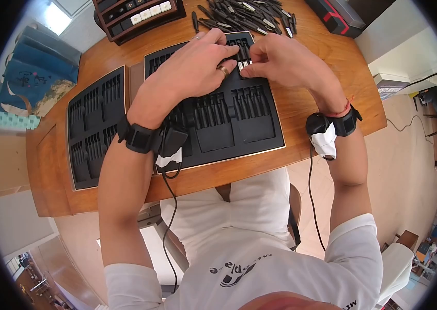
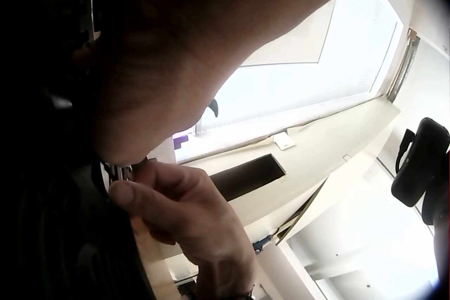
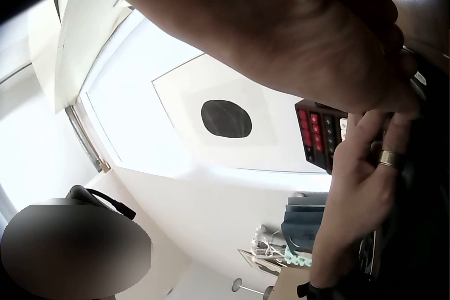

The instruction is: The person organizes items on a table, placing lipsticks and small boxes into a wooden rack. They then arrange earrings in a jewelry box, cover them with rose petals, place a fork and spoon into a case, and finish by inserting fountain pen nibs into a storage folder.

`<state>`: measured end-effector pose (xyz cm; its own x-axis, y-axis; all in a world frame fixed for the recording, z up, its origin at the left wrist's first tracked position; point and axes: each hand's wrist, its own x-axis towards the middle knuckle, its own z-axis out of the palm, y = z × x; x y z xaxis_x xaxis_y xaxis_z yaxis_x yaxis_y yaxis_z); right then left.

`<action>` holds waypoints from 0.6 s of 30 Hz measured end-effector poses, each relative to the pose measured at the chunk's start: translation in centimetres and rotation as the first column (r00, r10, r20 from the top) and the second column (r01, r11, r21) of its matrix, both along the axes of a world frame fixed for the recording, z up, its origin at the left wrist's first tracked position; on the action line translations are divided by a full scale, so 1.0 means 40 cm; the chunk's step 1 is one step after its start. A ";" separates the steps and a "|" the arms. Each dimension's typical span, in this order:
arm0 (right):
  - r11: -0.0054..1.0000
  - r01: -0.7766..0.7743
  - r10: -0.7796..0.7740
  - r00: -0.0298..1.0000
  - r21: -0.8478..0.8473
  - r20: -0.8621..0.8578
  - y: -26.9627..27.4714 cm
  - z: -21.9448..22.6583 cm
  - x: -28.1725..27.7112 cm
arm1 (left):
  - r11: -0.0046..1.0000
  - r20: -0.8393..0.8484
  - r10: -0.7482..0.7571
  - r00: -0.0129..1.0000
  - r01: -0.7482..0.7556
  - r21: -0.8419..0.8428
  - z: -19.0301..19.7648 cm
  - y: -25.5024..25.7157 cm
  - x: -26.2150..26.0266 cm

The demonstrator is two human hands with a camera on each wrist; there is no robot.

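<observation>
My left hand [image 1: 192, 64] reaches over the upper part of a black moulded tray [image 1: 252, 139], a gold ring on one digit. Its thumb and index tips rest at a row of slim black pieces with white marks [image 1: 243, 65] in the upper right compartment. From the other side, my right hand [image 1: 285, 62] pinches at the same row with thumb and index finger bent together. The left wrist view shows the right hand [image 2: 190, 219] with its thumb and finger at thin shiny pieces. In the right wrist view, the left hand [image 3: 362, 173] is beside the right hand [image 3: 316, 54].
A second black slotted tray [image 1: 94, 129] lies at the left. Many loose slim black pieces [image 1: 244, 15] are heaped at the back. A dark wooden rack [image 1: 138, 18] with white and black blocks, a blue bag [image 1: 37, 72] and a dark box with red stripes [image 1: 334, 18] stand around.
</observation>
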<state>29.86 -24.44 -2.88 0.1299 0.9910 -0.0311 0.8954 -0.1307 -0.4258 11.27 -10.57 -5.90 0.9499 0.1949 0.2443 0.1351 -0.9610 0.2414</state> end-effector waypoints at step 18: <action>0.997 0.065 -0.054 0.971 -0.039 0.234 -0.017 0.021 -0.028 | 0.998 0.025 0.019 1.000 -0.020 0.057 -0.007 -0.003 0.001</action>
<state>28.76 -25.12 -2.03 0.1973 0.9796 -0.0383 0.9592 -0.2010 -0.1988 11.33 -10.67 -6.18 0.9397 0.1983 0.2787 0.1487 -0.9706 0.1893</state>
